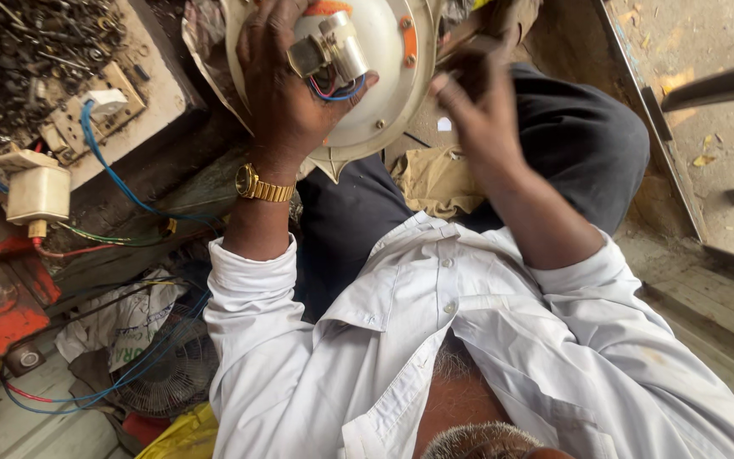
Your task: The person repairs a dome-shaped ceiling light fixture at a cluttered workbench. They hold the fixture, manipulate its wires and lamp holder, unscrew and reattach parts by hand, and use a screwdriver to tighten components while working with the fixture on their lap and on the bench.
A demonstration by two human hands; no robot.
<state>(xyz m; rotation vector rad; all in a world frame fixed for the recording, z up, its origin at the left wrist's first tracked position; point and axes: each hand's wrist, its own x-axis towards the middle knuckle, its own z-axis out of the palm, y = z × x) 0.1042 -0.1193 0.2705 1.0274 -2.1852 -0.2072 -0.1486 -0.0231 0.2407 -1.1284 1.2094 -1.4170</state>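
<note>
The white round housing rests over the person's lap, tilted toward the camera, and serves as the landmark here. The left hand lies across its left face, fingers curled and thumb pressed against the rim, gripping the housing and partly cradling a small silver cylindrical part that sits on the housing's face. Blue and red wires loop out just below that part, touching the housing. A gold wristwatch sits on the left wrist, below the housing. The right hand is at the housing's right edge, blurred, fingers bent inward toward the rim; whether it pinches anything cannot be told. An orange tab shows on the housing near that hand. Left of the housing, a bench carries a pile of dark screws and metal bits and a blue cable running down from it. Further left of the housing stands a cream plastic box. Below the housing lies a tan cloth on dark trousers.
</note>
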